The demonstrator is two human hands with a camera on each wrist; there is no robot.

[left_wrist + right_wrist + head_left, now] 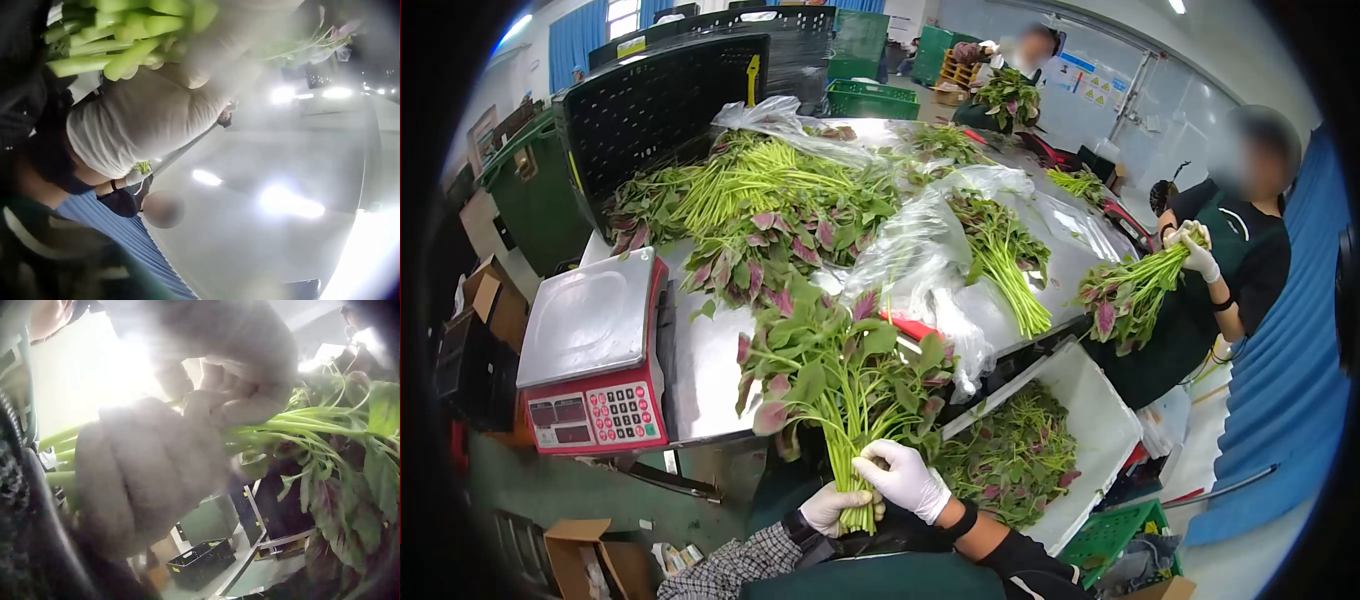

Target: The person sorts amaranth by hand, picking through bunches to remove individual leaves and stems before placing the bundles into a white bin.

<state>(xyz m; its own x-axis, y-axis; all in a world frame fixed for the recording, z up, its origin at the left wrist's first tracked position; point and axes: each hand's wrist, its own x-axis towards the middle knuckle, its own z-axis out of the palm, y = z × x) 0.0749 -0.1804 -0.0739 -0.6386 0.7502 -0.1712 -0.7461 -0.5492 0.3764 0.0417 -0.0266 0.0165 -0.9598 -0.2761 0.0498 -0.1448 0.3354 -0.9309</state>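
A bunch of amaranth greens [840, 385] stands in front of me, green and purple leaves uppermost and cut stems pointing down. My gloved left hand [836, 508] grips the stems low down, its fingers wrapped round them in the right wrist view. Just above, my gloved right hand [905, 480] has curled fingers at the stems, thumb and forefinger pinching at the bunch. The stem ends [134, 31] show blurred beside the white gloves in the left wrist view. Part of the right fingertips is hidden behind stems and glare.
A red scale [595, 350] sits at the table's left edge. Heaped amaranth [760, 190] and plastic film [910, 240] cover much of the metal table [715, 375]. A white bin [1100, 410] of loose greens is at right. Another person [1235, 230] holds a bunch; one more stands farther back.
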